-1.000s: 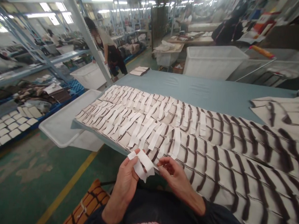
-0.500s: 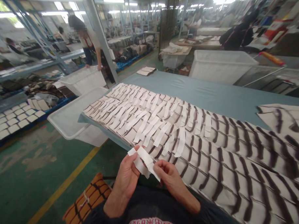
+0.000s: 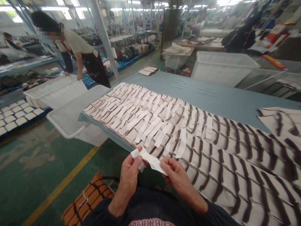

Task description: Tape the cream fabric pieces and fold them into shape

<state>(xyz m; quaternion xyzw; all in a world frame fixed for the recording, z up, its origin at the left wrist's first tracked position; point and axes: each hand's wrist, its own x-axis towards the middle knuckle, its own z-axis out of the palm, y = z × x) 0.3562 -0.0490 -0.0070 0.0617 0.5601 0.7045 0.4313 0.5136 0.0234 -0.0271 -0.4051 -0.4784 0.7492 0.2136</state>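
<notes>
A white strip [image 3: 151, 160], fabric or paper, is stretched between my hands just off the table's near edge. My left hand [image 3: 130, 170] pinches its left end, where a second layer hangs below the fingers. The right end is gripped by thumb and fingers of my right hand [image 3: 174, 173]. Beyond them, rows of cream fabric pieces with dark brown edges [image 3: 227, 175] overlap along the table. Similar white strips [image 3: 162, 134] lie across many of the pieces on the left and middle.
The table has a blue-grey cover [image 3: 191, 86]. White plastic bins stand at the left [image 3: 75, 130] and behind [image 3: 223, 67]. A co-worker [image 3: 78, 48] leans over another bin [image 3: 57, 90]. An orange checked cushion [image 3: 88, 199] is near my left side. More striped fabric [image 3: 285, 121] lies far right.
My right hand has moved slightly right and up, drawing the strip straighter; the loop below has shrunk. The co-worker and their bin have shifted left and nearer.
</notes>
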